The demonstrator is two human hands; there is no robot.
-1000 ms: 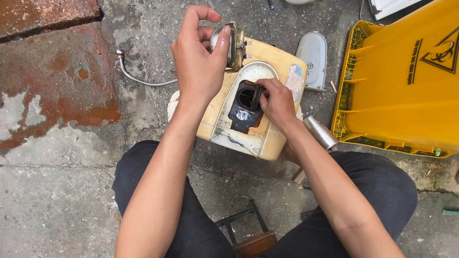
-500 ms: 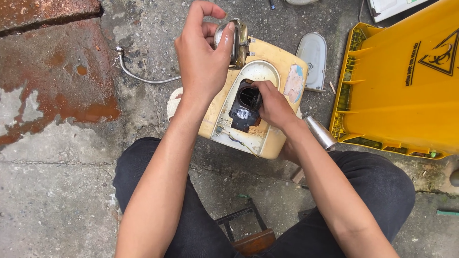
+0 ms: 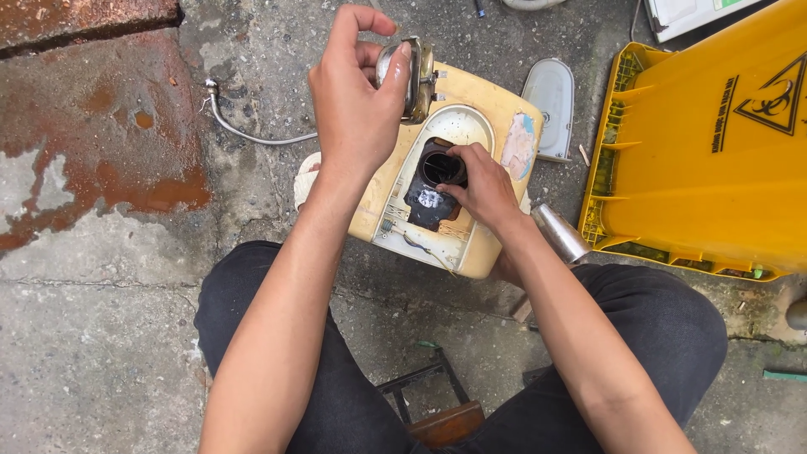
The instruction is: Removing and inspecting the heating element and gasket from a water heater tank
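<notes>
While my left hand (image 3: 357, 101) pinches the round metal part (image 3: 408, 76) above the cream housing (image 3: 471, 168) on the concrete floor (image 3: 101, 319), a loose grip could drop it; my right hand (image 3: 479, 185) curls over the black socket (image 3: 433, 189), hiding whether it grips anything

This looks like an outdoor repair spot, a yard or pavement used as a makeshift workshop. The work goes on over a cracked, stained concrete ground (image 3: 101, 336), wet in patches. Loose parts lie about: a grey cover (image 3: 551, 105), a metal tube (image 3: 559, 233), a hose (image 3: 244, 130). A yellow plastic bin (image 3: 706, 160) lies tipped nearby.
</notes>
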